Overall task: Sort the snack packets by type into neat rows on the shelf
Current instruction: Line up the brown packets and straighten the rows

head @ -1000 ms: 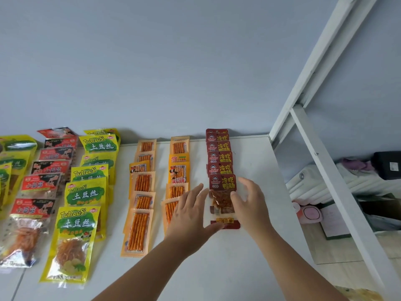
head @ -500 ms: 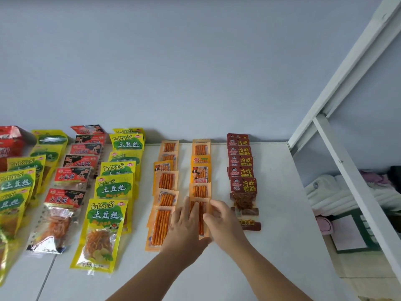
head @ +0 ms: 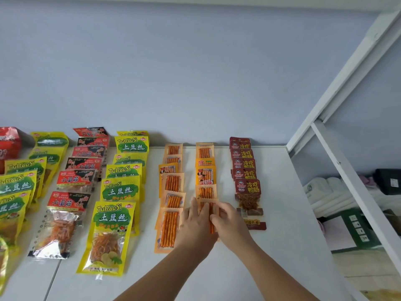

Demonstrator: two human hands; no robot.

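Observation:
Snack packets lie in rows on the white shelf. My left hand lies flat on the front orange stick packet of the right orange row. My right hand touches that packet's right edge with its fingers. A second orange stick row lies just to the left. Immediately to the right is a dark red packet row. Further left lie a yellow TuDouSi row and a red-and-black packet row.
More yellow packets and a red bag lie at the far left. A blue wall stands behind the rows. A white frame post runs down the shelf's right edge, with bedding and boxes below it.
Both hands moved left from the front dark red packet onto the front packet of the right orange row. The view shifted left, showing more yellow packets.

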